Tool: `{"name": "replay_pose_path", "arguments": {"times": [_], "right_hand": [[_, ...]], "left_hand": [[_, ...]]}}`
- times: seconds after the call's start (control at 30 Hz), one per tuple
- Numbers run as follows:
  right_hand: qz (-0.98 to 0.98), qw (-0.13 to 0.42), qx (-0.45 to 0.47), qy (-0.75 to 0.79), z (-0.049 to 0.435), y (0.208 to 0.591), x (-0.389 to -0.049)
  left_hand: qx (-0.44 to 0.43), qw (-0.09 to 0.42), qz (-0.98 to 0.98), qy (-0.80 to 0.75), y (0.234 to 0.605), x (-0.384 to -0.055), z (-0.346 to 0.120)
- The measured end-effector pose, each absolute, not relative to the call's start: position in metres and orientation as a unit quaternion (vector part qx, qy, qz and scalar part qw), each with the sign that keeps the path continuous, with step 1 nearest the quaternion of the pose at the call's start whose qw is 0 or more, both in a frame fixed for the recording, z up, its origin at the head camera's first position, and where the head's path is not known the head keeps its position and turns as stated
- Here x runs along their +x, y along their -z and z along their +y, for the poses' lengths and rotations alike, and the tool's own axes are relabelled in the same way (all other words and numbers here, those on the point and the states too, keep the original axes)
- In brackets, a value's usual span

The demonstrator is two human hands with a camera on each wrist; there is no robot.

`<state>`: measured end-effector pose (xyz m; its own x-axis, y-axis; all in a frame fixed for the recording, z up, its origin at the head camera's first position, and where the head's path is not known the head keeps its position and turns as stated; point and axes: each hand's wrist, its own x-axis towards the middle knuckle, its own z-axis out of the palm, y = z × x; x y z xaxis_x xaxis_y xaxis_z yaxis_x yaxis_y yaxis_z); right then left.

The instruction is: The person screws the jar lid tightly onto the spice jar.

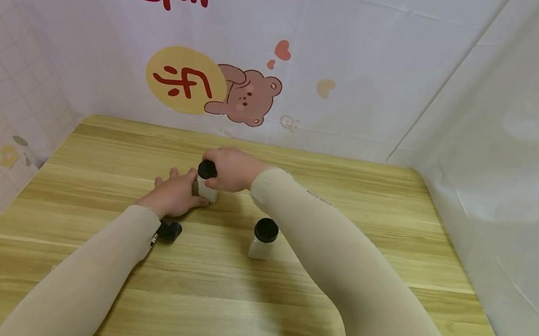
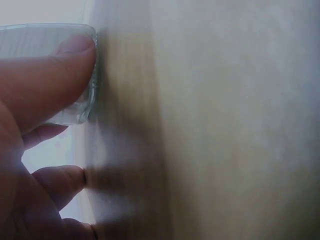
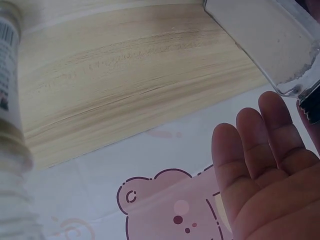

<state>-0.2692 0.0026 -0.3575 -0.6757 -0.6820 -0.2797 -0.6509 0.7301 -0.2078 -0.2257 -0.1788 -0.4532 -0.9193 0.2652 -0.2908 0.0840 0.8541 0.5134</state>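
Observation:
A small clear jar of pale powder with a black lid stands on the table's far half, left of centre. My left hand holds its lower part from the left, with the thumb across the glass in the left wrist view. From the right, my right hand grips the lid between thumb and forefinger. Its other fingers extend away from the jar in the right wrist view, where the gripping fingertips are mostly out of frame.
Nearer on the wooden table stands a second black-lidded jar, below the right forearm. A printed cloth hangs behind. A blurred pale cylinder with a barcode label edges the right wrist view.

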Motion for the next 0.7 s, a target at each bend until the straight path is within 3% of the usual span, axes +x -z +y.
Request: {"name": "replay_pose_path", "arguments": {"times": [0.7], "right_hand": [[0.917,0.161,-0.364,0.028,0.0036,0.3544,-0.267]], "left_hand": [[0.092,0.183,0.944,-0.259,0.4517,-0.2275,-0.1786]]}}
